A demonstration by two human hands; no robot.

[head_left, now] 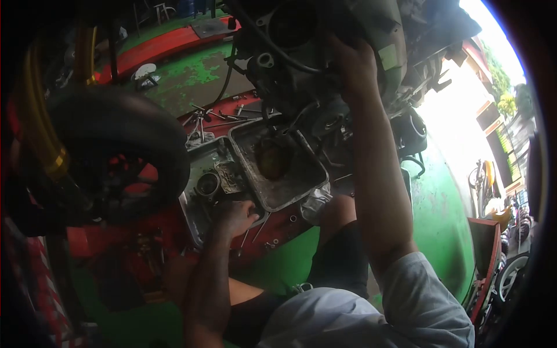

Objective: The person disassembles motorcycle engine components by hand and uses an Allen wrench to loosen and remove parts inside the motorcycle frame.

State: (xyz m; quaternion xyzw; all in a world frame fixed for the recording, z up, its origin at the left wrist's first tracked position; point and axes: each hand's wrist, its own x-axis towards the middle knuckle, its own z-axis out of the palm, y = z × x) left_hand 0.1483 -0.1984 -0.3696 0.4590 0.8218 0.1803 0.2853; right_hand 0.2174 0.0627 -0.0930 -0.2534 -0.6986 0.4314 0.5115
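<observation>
My right hand (352, 61) is raised against the dark motorcycle engine (290, 75), beside a black hose (272, 46). Its fingers go out of sight behind the parts, so their grip is hidden. Lower down, my left hand (235, 217) is over the near end of a metal tray (191, 217) with its fingers curled. What they hold, if anything, I cannot make out. In that tray lie a round metal part (207, 184) and a dirty flat piece (230, 177). A second tray (296, 194), under the engine, has a brownish pool of liquid (274, 161) in it.
A motorcycle wheel (116, 156) and a gold fork tube (49, 139) stand at the left. Several tools (203, 119) lie on the red lift behind the trays. A crumpled white rag (316, 203) is near my knee, with washers and rods (254, 232) beside the trays.
</observation>
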